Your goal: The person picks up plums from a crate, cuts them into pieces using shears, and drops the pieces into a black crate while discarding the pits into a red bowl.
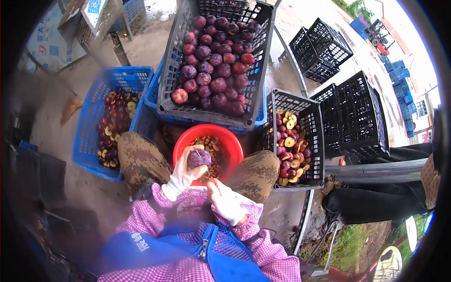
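My left hand (184,173), in a white glove with bare fingertips, grips a whole purple plum (199,159) above the red basin (236,147). A pale line shows on the plum's upper side. My right hand (226,201), gloved the same way, is closed just below and to the right, apart from the plum. From its fingers sticks a thin tool with a reddish end (210,176); its exact kind is too small to tell. Plum pits and scraps (213,145) lie in the basin between my knees.
Ahead, a black crate of whole plums (163,96) rests on a blue crate. Cut plums fill part of a blue crate (87,136) at left and a black crate (321,141) at right. Empty black crates (352,113) stand farther right, near another person's dark-trousered leg (371,204).
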A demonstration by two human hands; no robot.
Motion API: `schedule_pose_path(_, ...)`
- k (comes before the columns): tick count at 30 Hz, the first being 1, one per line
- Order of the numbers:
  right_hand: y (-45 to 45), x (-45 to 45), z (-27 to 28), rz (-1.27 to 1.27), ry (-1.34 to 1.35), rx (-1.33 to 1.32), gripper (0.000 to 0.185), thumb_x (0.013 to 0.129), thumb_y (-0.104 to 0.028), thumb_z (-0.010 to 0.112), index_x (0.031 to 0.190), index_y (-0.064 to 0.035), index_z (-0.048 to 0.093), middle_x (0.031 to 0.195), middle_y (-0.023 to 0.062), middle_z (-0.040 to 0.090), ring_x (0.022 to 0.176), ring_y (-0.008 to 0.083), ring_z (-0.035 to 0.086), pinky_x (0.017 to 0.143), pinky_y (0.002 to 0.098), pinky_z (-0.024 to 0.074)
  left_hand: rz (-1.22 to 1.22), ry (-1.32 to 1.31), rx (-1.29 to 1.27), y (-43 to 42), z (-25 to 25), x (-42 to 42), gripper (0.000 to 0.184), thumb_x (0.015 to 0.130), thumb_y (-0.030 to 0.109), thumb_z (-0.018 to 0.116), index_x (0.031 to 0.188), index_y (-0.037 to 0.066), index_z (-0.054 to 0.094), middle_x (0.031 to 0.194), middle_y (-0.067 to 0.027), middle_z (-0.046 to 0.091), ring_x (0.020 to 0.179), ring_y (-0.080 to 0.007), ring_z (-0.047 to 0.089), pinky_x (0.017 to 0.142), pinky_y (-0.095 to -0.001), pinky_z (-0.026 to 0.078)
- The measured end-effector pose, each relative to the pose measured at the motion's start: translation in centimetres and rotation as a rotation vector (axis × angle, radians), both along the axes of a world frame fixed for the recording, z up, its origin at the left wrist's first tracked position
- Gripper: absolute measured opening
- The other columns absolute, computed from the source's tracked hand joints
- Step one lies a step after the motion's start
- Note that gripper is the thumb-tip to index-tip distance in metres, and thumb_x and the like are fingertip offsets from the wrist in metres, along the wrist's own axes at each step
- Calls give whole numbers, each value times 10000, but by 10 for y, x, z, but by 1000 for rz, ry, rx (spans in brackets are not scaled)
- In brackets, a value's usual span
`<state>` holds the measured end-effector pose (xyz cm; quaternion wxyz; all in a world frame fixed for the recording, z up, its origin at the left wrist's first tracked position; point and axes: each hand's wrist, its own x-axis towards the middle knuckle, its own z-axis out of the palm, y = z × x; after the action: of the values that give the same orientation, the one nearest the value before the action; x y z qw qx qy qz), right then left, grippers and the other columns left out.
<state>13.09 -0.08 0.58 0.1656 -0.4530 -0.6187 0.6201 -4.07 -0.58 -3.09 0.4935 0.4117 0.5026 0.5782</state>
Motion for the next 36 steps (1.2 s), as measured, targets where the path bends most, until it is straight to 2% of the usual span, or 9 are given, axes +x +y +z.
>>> schedule_pose_path(5, 5, -8, -9, -9, -20, 141, 224, 955, -224, 467, 966, -10, 530, 707, 89, 535, 659, 159, 494, 606, 325, 418, -41, -600, -229, 0, 14, 8, 616, 786, 420, 699, 1194, 35, 446, 945, -101, 612, 894, -203, 611, 825, -372, 496)
schedule_pose_path(9, 4, -13, 14, -54, 137, -5, 244, 961, -240, 469, 965, -4, 534, 728, 41, 503, 708, 103, 429, 632, 293, 405, 11, -106, 15, 8, 25, 5, 613, 794, 424, 696, 1199, 43, 438, 920, -83, 624, 832, -212, 634, 860, -393, 487)
schedule_pose_path(10, 3, -17, 8, -37, 68, 14, 247, 950, -230, 482, 1002, 5, 540, 733, 106, 568, 678, 178, 541, 635, 324, 437, 71, -169, 37, 9, 28, 8, 369, 859, 303, 613, 1109, 58, 497, 867, -63, 616, 858, -212, 636, 769, -364, 529)
schedule_pose_path(14, 4, -27, -8, -23, -108, 268, 334, 936, -287, 475, 1079, 13, 514, 809, 273, 610, 764, 432, 607, 662, 469, 473, 154, -836, -201, 9, 12, 19, 424, 869, 477, 577, 987, 70, 581, 723, -60, 620, 833, -229, 642, 737, -370, 528)
schedule_pose_path(21, 4, -29, 15, -87, 61, 136, 266, 934, -228, 491, 1028, 12, 554, 835, 223, 619, 779, 339, 640, 668, 368, 471, 93, -138, 96, 21, 24, 6, 512, 849, 486, 607, 1152, 84, 513, 800, -54, 650, 846, -240, 638, 949, -396, 451)
schedule_pose_path(23, 5, -35, 10, -94, 29, 149, 272, 937, -232, 484, 1014, 20, 551, 828, 228, 614, 773, 330, 638, 672, 375, 472, 85, -226, 53, 17, 19, 10, 548, 825, 473, 645, 1158, 61, 502, 794, -69, 650, 859, -246, 636, 956, -399, 446)
schedule_pose_path(25, 9, -39, -5, -7, -233, 269, 409, 939, -322, 468, 1052, 67, 528, 830, 279, 612, 818, 407, 614, 712, 442, 481, 127, -994, -255, 14, 18, 19, 567, 817, 446, 668, 1174, 47, 481, 784, -83, 647, 859, -239, 630, 956, -400, 446)
schedule_pose_path(31, 3, -33, 5, -85, 31, 149, 384, 947, -320, 444, 1024, 47, 524, 822, 272, 614, 820, 391, 624, 704, 444, 488, 97, -335, 77, 23, 29, 4, 584, 824, 468, 653, 1189, 52, 464, 870, -92, 642, 805, -189, 615, 897, -374, 472)
schedule_pose_path(36, 4, -41, -16, -85, -186, 330, 278, 921, -243, 494, 1044, 1, 543, 819, 268, 616, 774, 440, 604, 665, 456, 480, 96, -1003, -211, 23, 13, 13, 543, 869, 549, 536, 1154, 88, 517, 899, -76, 644, 886, -261, 634, 745, -359, 536)
